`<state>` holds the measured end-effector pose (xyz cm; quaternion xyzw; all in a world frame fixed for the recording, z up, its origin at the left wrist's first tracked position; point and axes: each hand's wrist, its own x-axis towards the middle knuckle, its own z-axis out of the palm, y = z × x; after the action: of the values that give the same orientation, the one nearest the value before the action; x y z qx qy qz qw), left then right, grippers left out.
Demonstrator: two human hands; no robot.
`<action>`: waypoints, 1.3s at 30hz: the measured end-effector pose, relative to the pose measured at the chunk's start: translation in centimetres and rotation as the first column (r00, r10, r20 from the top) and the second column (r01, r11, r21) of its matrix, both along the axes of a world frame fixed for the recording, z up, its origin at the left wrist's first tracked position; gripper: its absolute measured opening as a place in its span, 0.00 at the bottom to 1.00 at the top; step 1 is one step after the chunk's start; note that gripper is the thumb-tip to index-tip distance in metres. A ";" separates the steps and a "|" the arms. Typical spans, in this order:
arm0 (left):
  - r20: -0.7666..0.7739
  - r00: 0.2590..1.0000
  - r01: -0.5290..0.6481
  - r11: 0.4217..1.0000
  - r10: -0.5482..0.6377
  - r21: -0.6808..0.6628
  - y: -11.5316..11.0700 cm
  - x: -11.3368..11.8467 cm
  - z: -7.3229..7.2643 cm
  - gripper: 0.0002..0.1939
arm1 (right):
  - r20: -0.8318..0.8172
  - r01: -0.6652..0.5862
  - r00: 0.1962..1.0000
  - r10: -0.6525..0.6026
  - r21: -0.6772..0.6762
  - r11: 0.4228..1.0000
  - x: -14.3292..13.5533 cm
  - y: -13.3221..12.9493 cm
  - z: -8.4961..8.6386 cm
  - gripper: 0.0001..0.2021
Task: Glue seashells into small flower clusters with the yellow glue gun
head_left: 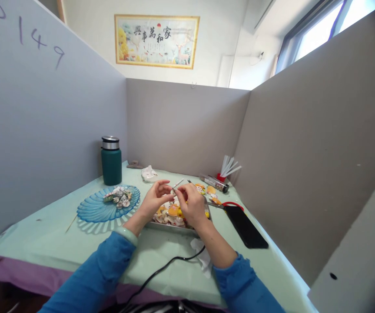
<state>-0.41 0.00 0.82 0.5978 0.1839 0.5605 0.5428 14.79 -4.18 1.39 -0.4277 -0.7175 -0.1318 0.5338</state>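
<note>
My left hand [156, 199] and my right hand [190, 204] meet above a metal tray [170, 228] at the middle of the table. Between their fingertips is a small dark piece, too small to name. The fingers of my right hand pinch together at it, and my left thumb and fingers curve in close beside it. Shell-like pieces [170, 215] in white, orange and yellow fill the tray under my hands. A thin white stick [178, 183] shows just behind my fingertips.
A blue glass plate [89, 208] with small shells [120, 198] lies left, before a green bottle [111, 167]. At right are a black phone [246, 227], red-handled scissors [233, 204], a clear tube [215, 183] and white strips [229, 166]. A black cable [164, 266] crosses the front.
</note>
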 end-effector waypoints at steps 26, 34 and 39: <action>0.050 0.997 0.063 0.998 -0.062 -0.018 -0.1 -0.4 0.2 0.27 | 0.098 -0.047 0.994 0.051 -0.039 0.998 0.0 0.2 -0.3 0.07; 0.070 0.996 0.064 0.998 -0.063 -0.008 0.1 -0.4 0.0 0.28 | 0.068 -0.106 0.991 0.111 -0.069 0.992 -0.1 0.1 -0.3 0.08; 0.075 0.994 0.074 0.997 -0.074 -0.005 0.1 -0.4 0.1 0.27 | 0.087 -0.106 0.990 0.113 -0.084 0.991 -0.1 0.1 -0.4 0.09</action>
<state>-0.78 0.11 0.88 0.5808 0.1434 0.5612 0.5719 14.67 -4.11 0.96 -0.4019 -0.7682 -0.0932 0.4896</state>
